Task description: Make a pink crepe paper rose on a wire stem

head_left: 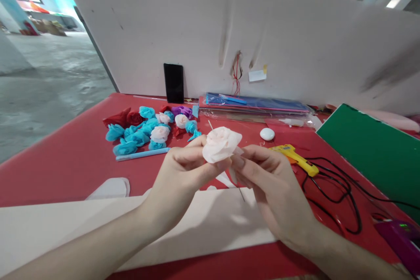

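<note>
Between my two hands, in the middle of the head view, is a pale pink paper rose with layered petals. My left hand is closed, its fingers and thumb pinching the rose's left side and base. From the other side my right hand pinches the lower right petals, its fingertips close to the left thumb. A thin wire stem shows below the flower. Under both hands lies a long strip of cream paper. Cut white petal pieces rest beyond its edge at left.
Several blue, red, purple and pale paper flowers lie at back left beside a light blue stick. A yellow glue gun with a black cord and a green board are at right. A phone leans on the back panel.
</note>
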`<state>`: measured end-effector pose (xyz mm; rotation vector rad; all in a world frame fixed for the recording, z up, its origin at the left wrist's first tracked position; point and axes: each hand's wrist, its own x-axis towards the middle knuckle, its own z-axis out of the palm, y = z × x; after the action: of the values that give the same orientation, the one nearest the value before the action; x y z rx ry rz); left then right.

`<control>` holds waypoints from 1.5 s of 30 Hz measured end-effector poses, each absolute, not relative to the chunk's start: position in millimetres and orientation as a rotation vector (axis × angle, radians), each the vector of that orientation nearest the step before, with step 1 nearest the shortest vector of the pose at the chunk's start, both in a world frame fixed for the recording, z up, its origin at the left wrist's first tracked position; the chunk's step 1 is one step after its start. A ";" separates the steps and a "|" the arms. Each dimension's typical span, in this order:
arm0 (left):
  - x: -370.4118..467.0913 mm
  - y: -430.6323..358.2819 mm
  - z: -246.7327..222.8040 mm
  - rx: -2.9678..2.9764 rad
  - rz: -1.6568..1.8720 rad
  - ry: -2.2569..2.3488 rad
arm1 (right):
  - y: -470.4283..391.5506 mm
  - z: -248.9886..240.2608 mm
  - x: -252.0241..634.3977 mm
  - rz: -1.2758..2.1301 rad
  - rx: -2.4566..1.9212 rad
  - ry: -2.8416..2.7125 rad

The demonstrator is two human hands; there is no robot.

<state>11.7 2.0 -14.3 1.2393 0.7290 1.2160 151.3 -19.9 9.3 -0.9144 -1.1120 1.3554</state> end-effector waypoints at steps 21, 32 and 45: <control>16.2 -2.5 -11.0 1.248 1.291 0.771 | -30.6 3.3 150.6 0.115 -0.937 -1.713; 15.8 -1.3 -8.7 1.238 1.196 0.792 | -25.6 -2.0 160.4 -0.182 -0.904 -1.867; 20.3 -0.3 -5.7 1.005 1.134 0.574 | -19.1 7.5 161.4 -0.657 -0.765 -1.972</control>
<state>20.3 -0.3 -5.7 1.0055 0.5742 1.1339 161.4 -19.1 7.5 -0.7650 -1.9719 -0.6574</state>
